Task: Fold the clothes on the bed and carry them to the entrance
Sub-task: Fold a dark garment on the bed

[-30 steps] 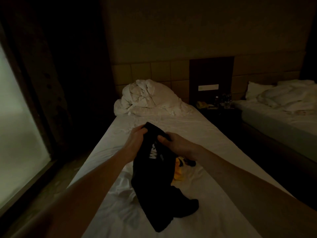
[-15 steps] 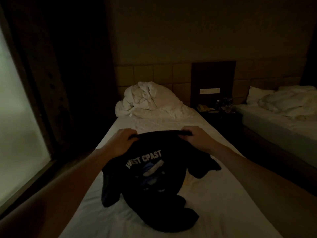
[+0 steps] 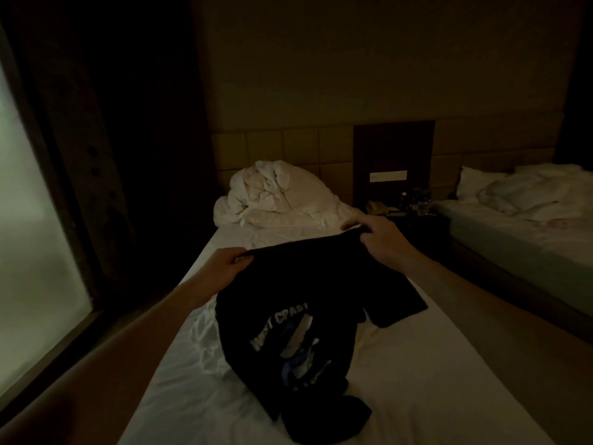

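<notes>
A black T-shirt (image 3: pixel 298 284) with white lettering and a blue print hangs spread over the white bed (image 3: pixel 417 380). My left hand (image 3: pixel 229 263) pinches its upper edge on the left. My right hand (image 3: pixel 377 236) grips the same edge on the right, held a little higher, so the edge slants. One sleeve drapes to the right and the shirt's lower part lies bunched on the sheet near me.
A crumpled white duvet (image 3: pixel 272 197) is heaped at the head of the bed. A dark nightstand (image 3: pixel 404 210) with small items separates it from a second bed (image 3: pixel 529 239) on the right. A bright window (image 3: pixel 29 252) and dark curtain line the left side.
Both hands went from close together on a bunched shirt to wide apart, stretching it open. Since half a second ago the right hand rose and the shirt twisted, its print lower.
</notes>
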Available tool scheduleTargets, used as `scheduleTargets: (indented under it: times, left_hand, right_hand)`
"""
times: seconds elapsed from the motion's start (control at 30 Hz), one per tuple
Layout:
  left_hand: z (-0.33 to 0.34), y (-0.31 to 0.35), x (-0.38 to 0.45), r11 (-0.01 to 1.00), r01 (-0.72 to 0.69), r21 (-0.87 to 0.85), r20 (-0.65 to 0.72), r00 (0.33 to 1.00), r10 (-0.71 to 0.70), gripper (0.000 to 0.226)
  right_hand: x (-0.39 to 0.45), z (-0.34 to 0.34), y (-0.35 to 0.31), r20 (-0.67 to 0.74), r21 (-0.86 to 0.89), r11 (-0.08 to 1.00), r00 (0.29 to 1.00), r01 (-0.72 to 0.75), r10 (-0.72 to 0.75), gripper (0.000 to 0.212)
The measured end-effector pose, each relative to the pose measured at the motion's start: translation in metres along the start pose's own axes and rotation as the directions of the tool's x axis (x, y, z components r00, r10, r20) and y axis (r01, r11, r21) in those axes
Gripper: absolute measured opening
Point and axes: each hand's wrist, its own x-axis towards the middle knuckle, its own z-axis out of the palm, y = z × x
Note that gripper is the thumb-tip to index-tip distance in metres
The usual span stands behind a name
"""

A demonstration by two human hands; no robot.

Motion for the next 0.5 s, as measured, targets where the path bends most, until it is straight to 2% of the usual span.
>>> scheduleTargets:
  times: [0.1,0.13,0.2,0.27,0.3,0.37,0.4,0.43,0.5]
  left_hand:
    - [0.009,0.017,0.0,0.992,0.027,-0.123,-0.003,1.0,-0.027,0.029]
    - [0.013,0.023,0.001,0.994,0.003,-0.107,-0.008,1.0,-0.004,0.03]
    - [0.02,0.033,0.001,0.996,-0.091,0.024,-0.009,0.996,0.091,0.032]
    - [0.022,0.038,-0.005,0.947,-0.192,0.257,0.052,0.981,0.185,0.034]
    - [0.02,0.038,-0.008,0.878,-0.232,0.42,0.128,0.972,0.196,0.042]
    - [0.015,0.035,-0.016,0.637,-0.293,0.713,0.277,0.952,0.128,0.07]
    - [0.012,0.032,-0.017,0.545,-0.315,0.777,0.313,0.944,0.101,0.077]
    - [0.009,0.025,-0.015,0.516,-0.323,0.794,0.326,0.941,0.087,0.08]
    - [0.003,0.01,-0.008,0.548,-0.326,0.77,0.334,0.938,0.089,0.075]
  right_hand:
    - [-0.008,0.01,0.003,0.205,-0.276,0.949,0.974,0.152,-0.096,0.022]
    - [-0.01,0.016,0.004,0.272,-0.365,0.913,0.959,0.181,-0.081,0.015]
    - [-0.012,0.028,0.003,0.3,-0.463,0.861,0.951,0.212,-0.073,0.026]
    - [-0.012,0.033,-0.001,0.197,-0.41,0.891,0.973,0.193,-0.12,0.042]
    - [-0.012,0.031,-0.004,0.114,-0.339,0.927,0.985,0.163,-0.132,0.046]
    - [-0.01,0.021,-0.006,-0.066,-0.178,0.981,0.994,0.075,-0.087,0.052]
    - [-0.008,0.015,-0.005,-0.13,-0.122,0.992,0.99,0.037,-0.053,0.053]
    - [-0.005,0.009,-0.004,-0.17,-0.103,0.995,0.985,0.014,-0.032,0.052]
    - [-0.002,0.001,0.0,-0.199,-0.135,0.991,0.979,0.011,-0.038,0.047]
